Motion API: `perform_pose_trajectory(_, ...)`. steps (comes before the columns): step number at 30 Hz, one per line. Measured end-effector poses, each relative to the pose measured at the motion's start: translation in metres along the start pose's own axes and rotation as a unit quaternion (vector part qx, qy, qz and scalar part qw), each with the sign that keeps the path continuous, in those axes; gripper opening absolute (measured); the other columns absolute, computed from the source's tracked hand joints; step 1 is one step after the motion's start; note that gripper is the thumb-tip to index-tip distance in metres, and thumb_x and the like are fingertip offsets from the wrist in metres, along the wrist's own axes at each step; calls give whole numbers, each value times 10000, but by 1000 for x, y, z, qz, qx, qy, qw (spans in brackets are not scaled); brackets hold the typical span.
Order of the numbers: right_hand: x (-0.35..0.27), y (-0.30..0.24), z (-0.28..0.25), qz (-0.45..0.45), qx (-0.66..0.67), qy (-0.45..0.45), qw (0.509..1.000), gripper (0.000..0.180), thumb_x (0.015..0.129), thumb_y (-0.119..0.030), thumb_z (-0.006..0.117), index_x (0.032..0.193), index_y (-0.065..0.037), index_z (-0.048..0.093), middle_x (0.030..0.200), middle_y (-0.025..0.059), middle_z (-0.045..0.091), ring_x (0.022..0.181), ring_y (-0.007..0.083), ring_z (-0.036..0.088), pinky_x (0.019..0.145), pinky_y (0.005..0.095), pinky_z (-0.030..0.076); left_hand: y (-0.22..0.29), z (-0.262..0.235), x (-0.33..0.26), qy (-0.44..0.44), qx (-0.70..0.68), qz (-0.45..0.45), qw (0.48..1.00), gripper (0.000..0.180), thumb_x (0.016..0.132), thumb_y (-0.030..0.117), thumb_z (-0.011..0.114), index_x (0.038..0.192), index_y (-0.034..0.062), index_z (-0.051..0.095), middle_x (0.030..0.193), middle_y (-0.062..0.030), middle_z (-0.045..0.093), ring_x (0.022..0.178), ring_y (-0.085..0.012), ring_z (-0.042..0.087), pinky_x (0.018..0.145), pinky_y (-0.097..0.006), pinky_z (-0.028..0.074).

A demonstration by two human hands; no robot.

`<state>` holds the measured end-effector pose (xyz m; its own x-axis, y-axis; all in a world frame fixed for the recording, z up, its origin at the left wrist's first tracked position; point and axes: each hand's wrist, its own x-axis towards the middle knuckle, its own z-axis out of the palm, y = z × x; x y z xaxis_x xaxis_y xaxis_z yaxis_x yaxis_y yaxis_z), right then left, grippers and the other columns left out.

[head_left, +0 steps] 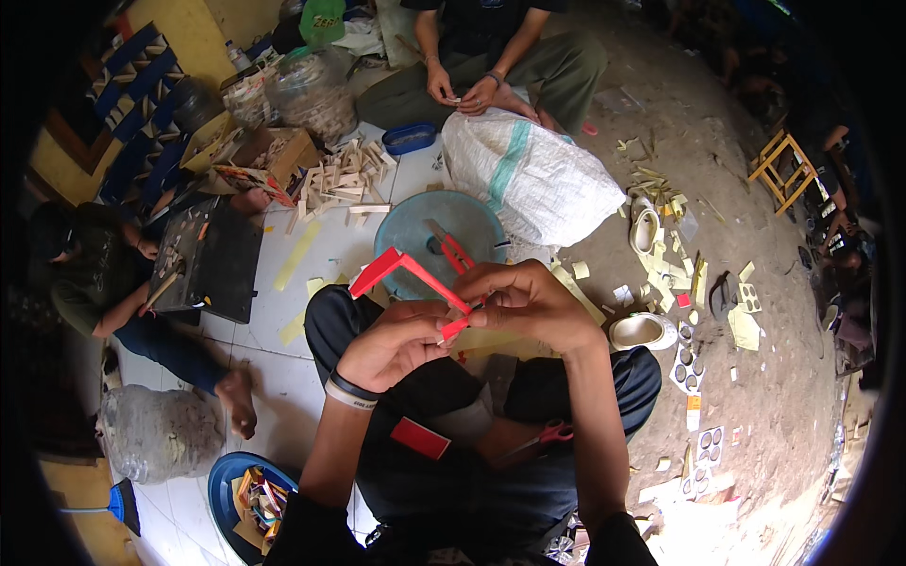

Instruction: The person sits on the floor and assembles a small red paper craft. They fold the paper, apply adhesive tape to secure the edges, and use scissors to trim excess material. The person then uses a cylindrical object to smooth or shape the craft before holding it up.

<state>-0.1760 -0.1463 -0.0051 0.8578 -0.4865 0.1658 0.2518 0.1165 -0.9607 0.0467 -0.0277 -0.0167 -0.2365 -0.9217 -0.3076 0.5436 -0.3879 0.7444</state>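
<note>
In front of my lap I hold a thin, angular red strip (415, 274), bent at a corner, its material unclear. My left hand (396, 341) pinches its near end from below. My right hand (530, 304) closes over the same end, fingertips pressed together beside the left thumb. Just beyond my fingers, a red-handled utility knife (455, 253) lies on a round bluish-grey disc (396, 226). On my dark trousers rest a flat red rectangle (420, 439) and scissors (555, 432) with pinkish-red handles.
Wooden pieces (344, 184) are heaped beyond the disc. A white sack (538, 179) lies near a seated person (481, 75). Another person (99, 283) sits left by a black box (212, 259). A blue basin (222, 481) stands near left; shoes (642, 330) and paper scraps litter the right.
</note>
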Motion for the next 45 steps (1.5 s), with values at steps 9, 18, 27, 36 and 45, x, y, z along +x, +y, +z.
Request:
perform_pose_trajectory(9,-12,15,0,29,131,93,987,299,942,-100,828,1194,44,759,1175,77,742,1109,179,691,982,314,527,2,15,-5,87,82,110,987,320,1048,213,655,1253,-31,678,1067,-55,699,950,-135,642,851,-282,512)
perform_pose_trajectory(18,-22,41,24,-24,272,197,942,292,974,-68,788,1250,14,746,1167,67,761,1110,160,688,1011,321,522,-33,69,8,228,176,337,897,193,935,-2,808,1118,-2,746,1132,-18,682,1011,-75,627,715,-224,498)
perform_pose_trajectory(27,-30,43,42,-83,191,251,945,246,966,-49,776,1207,-4,757,1214,69,684,1172,185,635,1060,344,453,-41,70,21,226,179,347,893,118,928,22,816,1011,41,734,1148,-19,675,988,-76,646,766,-251,481)
perform_pose_trajectory(36,-34,62,54,-182,125,297,929,342,989,-152,781,1284,5,709,1309,66,656,1196,186,638,1113,381,454,-50,83,27,261,260,418,830,154,906,11,810,997,54,694,1128,-41,646,998,-122,643,795,-277,492)
perform_pose_trajectory(45,-35,69,63,-202,61,356,910,331,1000,-234,796,1203,13,712,1192,27,666,1091,144,638,994,321,500,-52,91,32,204,178,429,862,275,955,-87,722,1195,23,645,1182,-69,608,1003,-100,684,807,-242,562)
